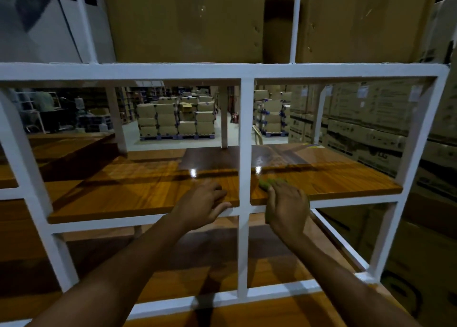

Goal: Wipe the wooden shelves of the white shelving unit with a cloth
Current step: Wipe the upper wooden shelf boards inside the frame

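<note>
The white metal shelving unit (pixel 246 119) fills the view, with a glossy wooden shelf (pixel 138 190) at mid height and another wooden shelf (pixel 277 265) below it. My right hand (pixel 286 205) presses a green cloth (pixel 268 182) onto the front edge of the mid shelf, just right of the white centre post. My left hand (pixel 202 203) rests on the same shelf's front edge and white rail, left of the post, fingers spread and holding nothing.
Large cardboard boxes (pixel 183 20) stand on the tier above. Stacked cartons (pixel 366 119) line the right side behind the unit. Palletised boxes (pixel 175 119) stand on the warehouse floor beyond. A second wooden shelf (pixel 61 143) sits at the left.
</note>
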